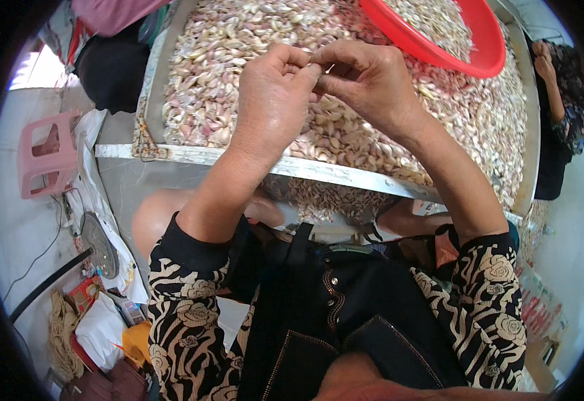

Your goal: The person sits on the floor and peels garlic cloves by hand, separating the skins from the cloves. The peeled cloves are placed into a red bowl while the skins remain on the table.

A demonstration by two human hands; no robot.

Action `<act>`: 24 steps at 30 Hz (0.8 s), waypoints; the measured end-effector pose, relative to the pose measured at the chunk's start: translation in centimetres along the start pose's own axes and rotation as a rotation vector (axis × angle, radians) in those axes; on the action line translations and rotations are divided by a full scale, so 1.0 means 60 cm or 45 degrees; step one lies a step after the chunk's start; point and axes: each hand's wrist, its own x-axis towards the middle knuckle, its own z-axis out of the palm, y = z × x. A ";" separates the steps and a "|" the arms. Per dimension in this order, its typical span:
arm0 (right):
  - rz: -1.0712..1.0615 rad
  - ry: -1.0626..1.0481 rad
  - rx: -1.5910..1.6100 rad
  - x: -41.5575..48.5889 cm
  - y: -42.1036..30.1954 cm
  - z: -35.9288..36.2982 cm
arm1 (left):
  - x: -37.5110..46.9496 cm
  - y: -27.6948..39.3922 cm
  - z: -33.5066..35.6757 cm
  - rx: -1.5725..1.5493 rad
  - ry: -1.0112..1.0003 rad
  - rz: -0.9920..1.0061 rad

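Observation:
My left hand (277,95) and my right hand (367,82) meet fingertip to fingertip above a framed tray heaped with garlic cloves (207,80). Something small, mostly hidden by the fingers, is pinched between them; it could be a garlic clove, but I cannot tell for sure. The thumbs and forefingers of both hands are closed around it. Behind my right hand, a red plastic basin (490,50) rests tilted on the heap and holds more cloves, which look smaller.
The tray's pale front rail (322,169) runs beneath my forearms. More cloves (337,198) lie below it, between my knees. A pink plastic stool (49,153) stands at left. Another person's arm (550,85) is beyond the tray's right edge; pink clothing (114,12) shows at upper left.

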 end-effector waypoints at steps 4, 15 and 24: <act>0.208 0.043 0.289 -0.044 0.002 -0.041 | -0.014 0.002 0.028 -0.229 -0.094 0.001; 0.504 0.082 0.344 -0.105 0.006 -0.082 | -0.040 -0.008 0.068 -0.197 -0.282 -0.044; 0.428 0.097 0.195 -0.115 0.002 -0.085 | -0.041 -0.019 0.083 0.312 -0.320 0.198</act>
